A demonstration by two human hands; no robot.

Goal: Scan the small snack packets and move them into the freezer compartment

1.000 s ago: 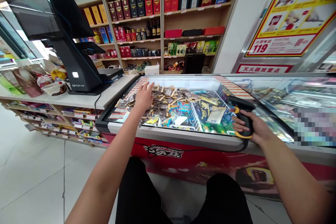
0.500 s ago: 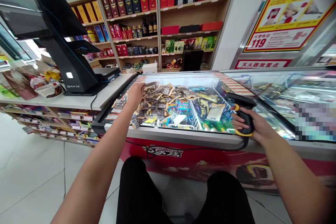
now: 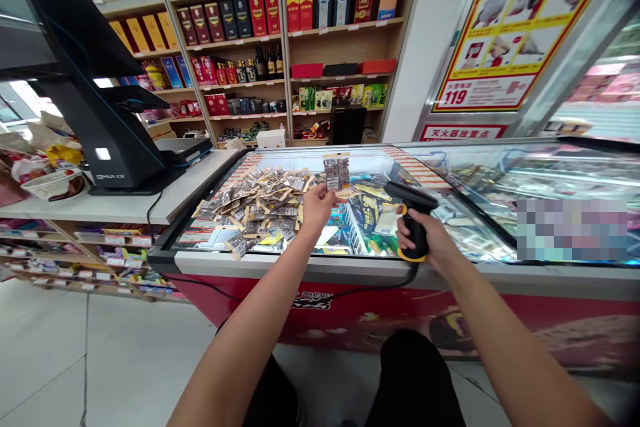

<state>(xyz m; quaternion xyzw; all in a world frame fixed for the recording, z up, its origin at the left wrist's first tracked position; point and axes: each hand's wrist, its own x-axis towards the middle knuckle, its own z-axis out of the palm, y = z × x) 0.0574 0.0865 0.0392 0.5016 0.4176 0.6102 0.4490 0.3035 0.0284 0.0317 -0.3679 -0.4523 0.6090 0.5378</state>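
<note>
My left hand (image 3: 318,208) pinches a small brown snack packet (image 3: 337,173) by its lower edge and holds it upright, its printed side towards the scanner. In my right hand (image 3: 425,237) is a black and yellow barcode scanner (image 3: 414,223), fingers wrapped round the handle and its head pointing left to the packet. A gap lies between scanner and packet. Below and left of my left hand, a heap of similar packets (image 3: 270,203) is spread on the glass top of a chest freezer (image 3: 210,260). Blue and green wrapped goods (image 3: 370,210) show beneath the glass.
A black checkout terminal (image 3: 120,113) stands on the white counter (image 3: 185,203) at left. The scanner's cable (image 3: 370,288) hangs along the freezer front. Shelves of boxed bottles (image 3: 230,20) rise behind, with a fire-equipment poster (image 3: 520,33) at right.
My left hand has moved right from the heap and now holds up a packet. The scanner has come left, closer to that hand. The whole view has shifted a little.
</note>
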